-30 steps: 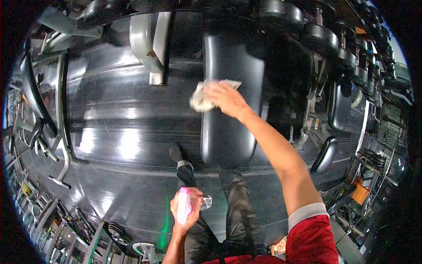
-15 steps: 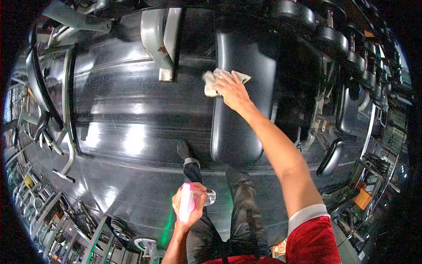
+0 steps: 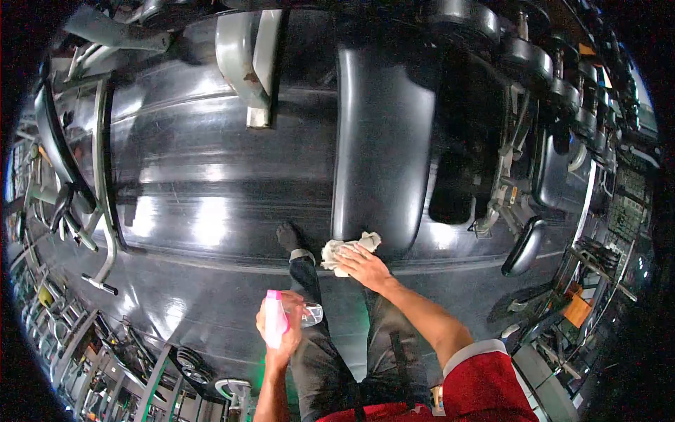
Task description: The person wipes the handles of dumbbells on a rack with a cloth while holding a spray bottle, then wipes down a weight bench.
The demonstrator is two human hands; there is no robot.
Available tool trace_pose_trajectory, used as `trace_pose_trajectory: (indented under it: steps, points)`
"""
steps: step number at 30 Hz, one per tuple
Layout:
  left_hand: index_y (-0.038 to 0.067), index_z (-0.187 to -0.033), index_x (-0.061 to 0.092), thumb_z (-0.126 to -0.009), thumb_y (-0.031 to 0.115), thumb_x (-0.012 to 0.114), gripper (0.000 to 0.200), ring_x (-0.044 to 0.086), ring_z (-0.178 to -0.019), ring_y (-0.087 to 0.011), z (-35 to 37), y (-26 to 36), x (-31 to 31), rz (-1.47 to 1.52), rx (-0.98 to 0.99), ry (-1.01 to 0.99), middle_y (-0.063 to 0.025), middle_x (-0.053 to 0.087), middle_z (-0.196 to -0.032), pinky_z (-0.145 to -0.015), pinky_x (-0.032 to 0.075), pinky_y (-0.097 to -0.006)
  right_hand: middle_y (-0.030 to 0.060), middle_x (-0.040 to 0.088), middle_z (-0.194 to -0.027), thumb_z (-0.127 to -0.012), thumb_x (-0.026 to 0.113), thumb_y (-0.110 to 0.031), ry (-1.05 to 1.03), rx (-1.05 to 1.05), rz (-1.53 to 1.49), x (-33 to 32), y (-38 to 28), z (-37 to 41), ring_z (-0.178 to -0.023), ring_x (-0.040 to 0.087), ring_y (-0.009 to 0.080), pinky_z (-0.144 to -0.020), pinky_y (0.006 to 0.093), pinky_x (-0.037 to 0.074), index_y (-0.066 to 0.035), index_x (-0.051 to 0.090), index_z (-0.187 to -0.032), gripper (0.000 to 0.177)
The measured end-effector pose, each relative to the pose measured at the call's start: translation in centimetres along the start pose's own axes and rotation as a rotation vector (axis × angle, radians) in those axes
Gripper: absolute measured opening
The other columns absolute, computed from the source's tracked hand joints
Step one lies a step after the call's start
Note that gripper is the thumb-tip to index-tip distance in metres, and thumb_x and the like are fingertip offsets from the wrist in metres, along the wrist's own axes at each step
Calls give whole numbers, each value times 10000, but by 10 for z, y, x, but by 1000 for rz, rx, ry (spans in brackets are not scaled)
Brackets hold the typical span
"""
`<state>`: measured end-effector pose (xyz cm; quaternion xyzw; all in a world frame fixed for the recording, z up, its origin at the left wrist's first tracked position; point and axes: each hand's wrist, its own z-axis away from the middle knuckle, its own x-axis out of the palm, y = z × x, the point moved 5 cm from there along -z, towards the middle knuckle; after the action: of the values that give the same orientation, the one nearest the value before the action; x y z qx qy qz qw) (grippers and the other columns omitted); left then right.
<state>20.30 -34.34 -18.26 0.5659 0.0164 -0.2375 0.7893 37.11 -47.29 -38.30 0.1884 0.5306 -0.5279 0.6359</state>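
A long black padded bench point(image 3: 383, 141) stretches away in front of me. At its near end my right hand point(image 3: 365, 267) presses a crumpled whitish cloth point(image 3: 341, 254), fingers laid over it. The cloth lies along the pad's near edge. Lower and to the left, my left hand point(image 3: 271, 327) is wrapped round a clear spray bottle point(image 3: 309, 314) with a pink and white spray head point(image 3: 276, 316). The bottle is held in front of my left leg, apart from the bench.
Dumbbells point(image 3: 464, 21) line a rack at the upper right. A grey metal frame post point(image 3: 239, 63) stands left of the bench. Another machine frame point(image 3: 103, 162) is farther left. A small black pad point(image 3: 524, 246) sits to the right. My foot point(image 3: 287, 237) is on the dark floor.
My right hand has drawn the cloth from the middle of the bench's left side toward me, to its near end. My left hand with the spray bottle has shifted slightly left.
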Motion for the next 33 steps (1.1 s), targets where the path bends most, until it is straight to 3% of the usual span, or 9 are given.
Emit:
trace_pose_trajectory:
  steps: [4, 8, 16, 20, 22, 26, 30, 31, 33]
  points:
    - [13, -821, 593, -803, -15, 612, 38, 642, -694, -203, 4, -10, 6, -54, -67, -9, -119, 637, -827, -635, 513, -319, -46, 353, -1458, -856, 459, -220, 142, -108, 112, 8, 13, 34, -1371, 272, 150, -1155, 411, 151, -202, 496, -1295, 441]
    - [30, -732, 622, -801, 17, 635, 71, 634, -788, -239, 1, -5, 17, -24, -80, -50, -121, 638, -826, -701, 501, -351, -48, 325, -1481, -863, 461, -224, -40, -248, 233, -2, 32, 63, -1387, 228, 142, -1153, 394, 151, -204, 496, -1298, 437]
    - [19, -843, 568, -800, -11, 626, 79, 643, -793, -211, -12, 13, 31, -38, 141, -140, -129, 646, -843, -702, 516, -333, -58, 432, -1406, -819, 502, -181, -52, -474, 100, -12, 121, 113, -1352, 318, 176, -1140, 397, 222, -230, 611, -1103, 308]
    - [13, -857, 562, -796, -19, 622, 92, 646, -799, -210, -10, 15, 39, -24, 57, -110, -127, 649, -842, -717, 518, -344, -62, 457, -1375, -822, 515, -198, 11, -626, 205, -52, 211, 99, -1352, 322, 203, -1123, 403, 262, -244, 613, -1067, 267]
    - [7, -888, 556, -783, -27, 628, 133, 648, -767, -200, -7, 7, 44, 151, -189, -62, -125, 655, -854, -703, 523, -335, -66, 447, -1384, -822, 523, -200, -43, -518, 314, -80, 257, 78, -1343, 338, 214, -1113, 384, 286, -256, 598, -1121, 314]
    - [0, -914, 547, -781, -32, 630, 160, 643, -717, -187, -5, 3, 59, 136, -152, -51, -130, 649, -870, -669, 524, -314, -61, 422, -1406, -834, 506, -120, 63, -72, 526, -123, 352, 37, -1320, 371, 186, -1033, 328, 409, -291, 515, -1275, 473]
    - [-2, -904, 545, -788, -40, 622, 145, 640, -713, -175, -6, 10, 79, 99, -72, -99, -133, 646, -877, -656, 521, -302, 102, 565, -1240, -837, 443, -3, 491, 733, -395, -149, 389, 8, -1038, 590, 328, -894, 384, 495, -282, 479, -1312, 552]
    - [-2, -903, 546, -789, -43, 618, 140, 640, -722, -175, -6, 14, 82, 127, -70, -108, -132, 647, -874, -664, 520, -303, 184, 601, -1133, -849, 454, -27, 408, 893, -635, -146, 380, 2, -934, 615, 376, -834, 411, 502, -308, 462, -1322, 551]
    - [1, -900, 552, -789, -45, 615, 135, 640, -727, -177, -9, 22, 85, 79, -9, -175, -131, 648, -871, -669, 519, -301, 202, 594, -1141, -836, 459, 6, 691, 958, -658, -119, 350, -3, -963, 606, 365, -836, 407, 492, -288, 444, -1348, 591]
